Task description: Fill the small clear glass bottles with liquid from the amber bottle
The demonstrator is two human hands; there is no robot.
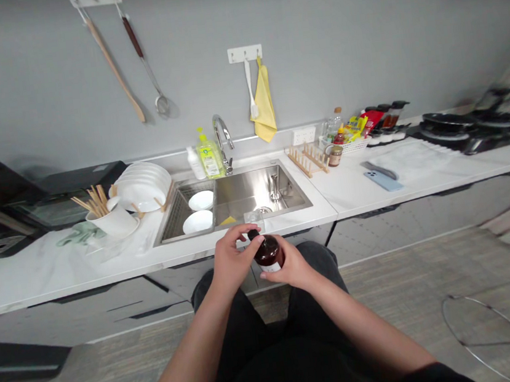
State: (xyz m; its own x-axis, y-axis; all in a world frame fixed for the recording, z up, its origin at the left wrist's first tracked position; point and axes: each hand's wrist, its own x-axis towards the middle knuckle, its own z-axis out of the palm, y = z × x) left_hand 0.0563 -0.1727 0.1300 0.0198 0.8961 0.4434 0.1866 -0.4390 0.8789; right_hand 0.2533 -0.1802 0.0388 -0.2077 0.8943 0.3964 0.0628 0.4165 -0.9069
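**Dark amber glass bottle (268, 254) held in both hands, just in front of the counter's edge**

At the far left, a black countertop appliance (5, 197) sits beside a white ceramic mug (110, 221) packed with slim wooden chopsticks. A crumpled pale green cloth (78, 233) lies next to the mug, and a stack of round white plates (140, 186) stands behind it. Next comes a stainless steel sink (300, 198), with a wire rack (170, 220) holding two white bowls (198, 221) on its left side. A small clear glass cup (253, 220) stands at its front rim.

Below the rim, the left hand (231, 261) curls, its fingers (241, 233) arched over and pressing on the bottle's black cap (253, 234). The bottle leans slightly, cap toward the left hand. The right hand (290, 267) cups the lower body from the right, fingers closed against the glass, just above a white label (270, 268). This looks like a sound hold: one hand takes the weight low down, the other controls the top, and both wrists stay close together above the lap.

Further right are a slotted wooden plate rack (307, 160), a pale blue phone (382, 180) on a white marble counter (422, 186), and a black gas hob (461, 128).
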